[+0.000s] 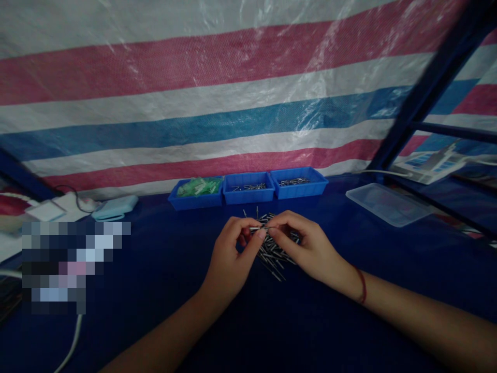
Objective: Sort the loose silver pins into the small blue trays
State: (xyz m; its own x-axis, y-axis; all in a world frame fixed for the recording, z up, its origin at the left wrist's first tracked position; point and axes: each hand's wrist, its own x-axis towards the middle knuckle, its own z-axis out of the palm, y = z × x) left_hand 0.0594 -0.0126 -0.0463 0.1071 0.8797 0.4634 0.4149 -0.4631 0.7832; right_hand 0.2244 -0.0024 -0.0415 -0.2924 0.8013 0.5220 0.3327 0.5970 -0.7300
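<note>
A slim metal blind rivet [254,228] lies roughly level between my fingertips, above a loose pile of similar rivets [274,255]. My left hand [236,248] pinches it from the left with thumb and forefinger. From the right, my right hand [306,241] pinches its thin end, thumb and forefinger together. The two hands' fingertips almost meet, and they partly hide the rivet. Both hands cover some of the pile, which spreads on the dark blue table [267,326] beneath them.
Behind the pile stand three blue trays: the left tray [196,202] with green plastic packets, the middle tray [248,196] and right tray [301,190] with small metal parts. A clear plastic lid [388,204] lies right. A light blue case [115,207] and white cable [73,342] are left.
</note>
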